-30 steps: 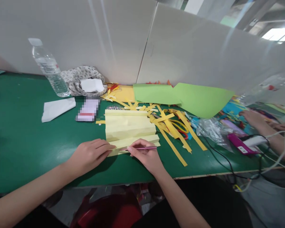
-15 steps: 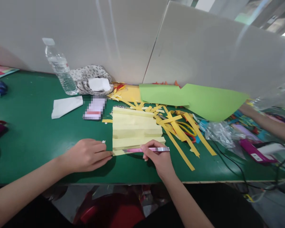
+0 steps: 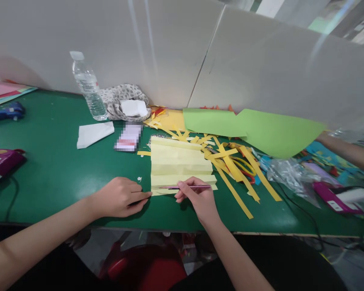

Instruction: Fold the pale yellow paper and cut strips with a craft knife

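Paper sheet [image 3: 178, 155], pale yellow, accordion-creased, spread on green surface [image 3: 53, 133]. Slim tool [image 3: 200, 186], purplish, crosswise over sheet's near end.

Matt pale-yellow paper [image 3: 178, 169], sharply creased, smooth glossy green counter [image 3: 57, 169] beneath, crinkly shiny plastic wrapping [image 3: 288, 171], clear plastic bottle [image 3: 91, 95]!

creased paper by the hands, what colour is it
The creased paper is pale yellow, as the head view shows.

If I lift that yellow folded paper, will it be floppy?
The pale yellow paper would probably feel light, since its edges look thin. It may flop or squash at its creases, but likely stay stiffer along them.
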The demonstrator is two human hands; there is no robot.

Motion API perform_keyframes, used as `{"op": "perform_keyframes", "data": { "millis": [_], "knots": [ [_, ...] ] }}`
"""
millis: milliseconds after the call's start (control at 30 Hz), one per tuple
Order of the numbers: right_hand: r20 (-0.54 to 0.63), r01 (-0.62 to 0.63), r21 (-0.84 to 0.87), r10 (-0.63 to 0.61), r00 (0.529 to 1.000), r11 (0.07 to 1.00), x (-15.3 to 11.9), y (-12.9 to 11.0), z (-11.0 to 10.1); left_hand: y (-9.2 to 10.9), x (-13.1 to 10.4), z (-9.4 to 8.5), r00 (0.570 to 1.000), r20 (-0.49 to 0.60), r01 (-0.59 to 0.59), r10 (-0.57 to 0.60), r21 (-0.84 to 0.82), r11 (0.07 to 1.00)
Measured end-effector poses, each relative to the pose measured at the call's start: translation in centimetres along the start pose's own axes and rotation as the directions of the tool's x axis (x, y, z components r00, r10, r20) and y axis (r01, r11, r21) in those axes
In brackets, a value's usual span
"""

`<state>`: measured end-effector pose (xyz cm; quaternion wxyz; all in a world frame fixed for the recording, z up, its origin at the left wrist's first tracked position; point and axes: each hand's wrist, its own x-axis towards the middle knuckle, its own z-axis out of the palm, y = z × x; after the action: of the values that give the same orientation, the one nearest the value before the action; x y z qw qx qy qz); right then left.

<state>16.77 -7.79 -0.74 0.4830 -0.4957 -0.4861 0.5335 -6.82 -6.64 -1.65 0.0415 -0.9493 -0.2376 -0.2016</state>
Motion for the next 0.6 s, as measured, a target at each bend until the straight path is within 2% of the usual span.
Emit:
{"op": "perform_keyframes", "data": {
  "millis": [300, 600],
  "knots": [
    [0.05, -0.032, -0.045, 0.034, 0.998, 0.998, 0.02, -0.24, 0.41, 0.08, -0.11, -0.04, 1.0, -0.009, 0.003, -0.003, -0.003, 1.0],
    [0.038, -0.034, -0.073, 0.036, 0.999, 0.997, 0.09, 0.0, 0.37, 0.09, -0.33, -0.03, 1.0, -0.012, 0.02, -0.019, 0.068, 0.998]
  ]
}}
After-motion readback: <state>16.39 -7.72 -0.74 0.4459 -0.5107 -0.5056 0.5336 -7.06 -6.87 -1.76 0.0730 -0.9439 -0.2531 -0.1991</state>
